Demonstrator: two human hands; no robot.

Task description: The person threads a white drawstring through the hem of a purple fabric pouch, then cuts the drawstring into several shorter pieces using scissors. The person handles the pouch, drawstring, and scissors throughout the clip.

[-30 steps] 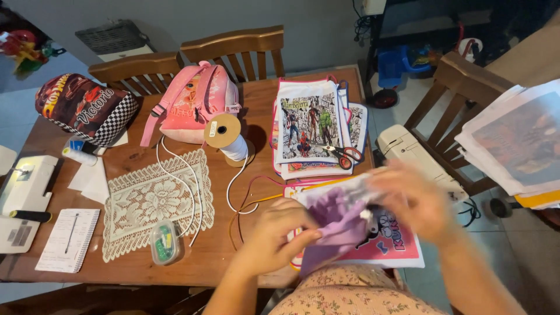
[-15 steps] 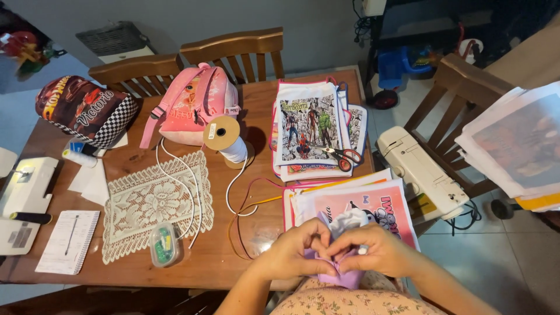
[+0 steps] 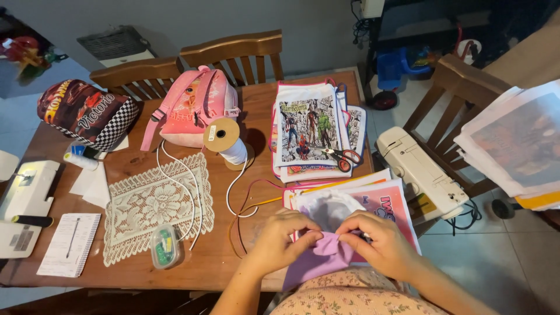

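Observation:
Both hands meet at the table's near edge on a small purple cloth bag (image 3: 318, 261). My left hand (image 3: 280, 239) pinches its top edge from the left. My right hand (image 3: 382, 245) pinches the same edge from the right, fingertips almost touching the left ones. The purple bag hangs down over the table edge toward my lap. Under the hands lies a stack of printed pink and white cloth bags (image 3: 385, 201) with coloured cords (image 3: 256, 204) trailing to the left.
A wooden table (image 3: 210, 262) carries a second stack of printed bags (image 3: 306, 128) with red-handled scissors (image 3: 344, 157), a spool of white cord (image 3: 224, 140), a pink backpack (image 3: 195, 108), a lace doily (image 3: 154, 204), a notepad (image 3: 70, 242) and a white machine (image 3: 23, 201). Another white machine (image 3: 420, 172) sits on a chair at right.
A second ago my hands were raised apart with the purple bag held up and blurred. They came down and together at the table edge, where they now pinch the bag's top.

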